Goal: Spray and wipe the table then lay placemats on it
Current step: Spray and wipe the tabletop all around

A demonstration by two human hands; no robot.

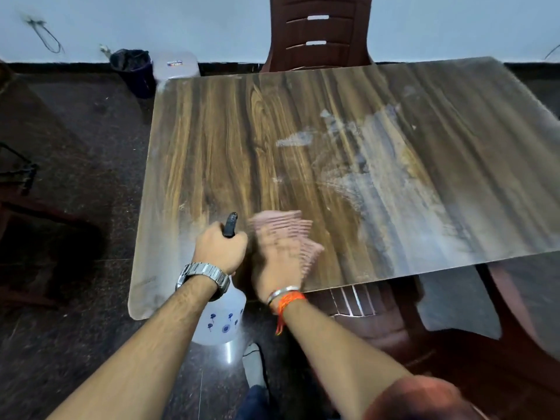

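Note:
A wood-grain table [230, 147] fills the middle of the view, with wet whitish smears [357, 171] on its right half. My left hand [219, 248] grips the black trigger head of a white spray bottle [222, 316] with blue flower marks, held at the table's near edge. My right hand [277, 262] rests on a pinkish cloth [285, 228] lying on the table close to the near edge. The hand and cloth are motion-blurred, so the fingers are hard to make out.
A dark red plastic chair [324, 34] stands behind the far edge. Another chair [394, 322] sits under the near right side. A black bin [133, 71] and a pale container [175, 66] stand by the wall at far left. My foot [254, 365] is on the dark floor.

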